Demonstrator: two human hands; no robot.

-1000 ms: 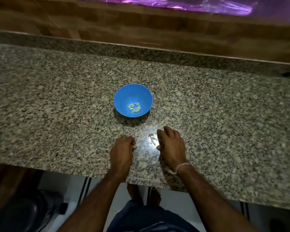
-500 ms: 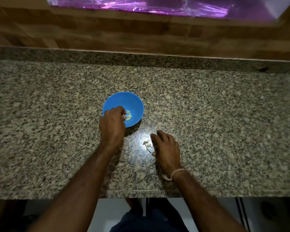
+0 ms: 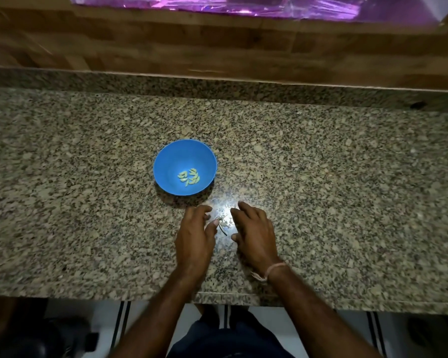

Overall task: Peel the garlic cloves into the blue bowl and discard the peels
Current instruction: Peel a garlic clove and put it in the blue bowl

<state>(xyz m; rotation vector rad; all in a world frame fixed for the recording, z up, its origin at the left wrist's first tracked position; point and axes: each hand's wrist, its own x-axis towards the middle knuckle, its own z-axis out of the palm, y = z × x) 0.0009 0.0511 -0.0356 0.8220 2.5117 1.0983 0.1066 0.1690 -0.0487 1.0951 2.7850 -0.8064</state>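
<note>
- Garlic peels [image 3: 223, 224] lie in a small heap just below the frame's centre, between the two hands, on a spot of glare.
- Left hand [image 3: 194, 239] is loosely spread and holds nothing, its thumb tip just beside the peels.
- Right hand [image 3: 255, 235] has relaxed, parted fingers and grips nothing; a thread band [image 3: 276, 267] circles its wrist.
- Blue bowl [image 3: 171, 161] stands just above the hands, with peeled garlic cloves [image 3: 189, 177] at its bottom.
- Speckled granite counter [image 3: 347, 202] fills the middle of the frame; a wooden wall [image 3: 217, 47] and a purple sheet [image 3: 243, 6] run across the top.
</note>
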